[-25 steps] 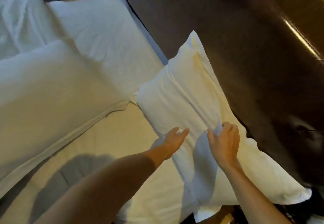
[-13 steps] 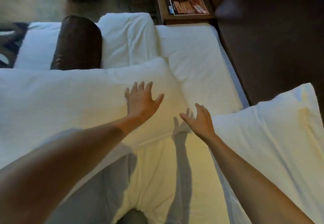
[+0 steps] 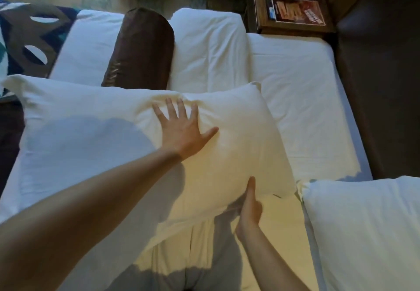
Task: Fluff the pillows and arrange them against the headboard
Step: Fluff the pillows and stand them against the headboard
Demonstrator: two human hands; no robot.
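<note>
Now the left hand point(image 3: 181, 132) lies flat and spread on top of the big white pillow point(image 3: 145, 154), fingers fanned and pressing a shallow dent into it, which looks like a way to pin it while the other side is worked. The right hand point(image 3: 248, 206) comes in at the pillow's near right edge, thumb up against the side; its fingers go under the pillow and are hidden, so whether they curl round the edge I cannot tell. That pairing, one hand above and one below, reads as a lift or a plump.

The pillow sits across the middle of the bed point(image 3: 295, 113), its right corner just short of a second pillow point(image 3: 363, 233) at the near right, which lies beside the dark headboard point(image 3: 381, 86). Bare sheet between the two pillows gives room to swing this one over. Far behind lie a brown bolster point(image 3: 141, 49), more white bedding point(image 3: 206, 47), and a nightstand point(image 3: 293, 8).
</note>
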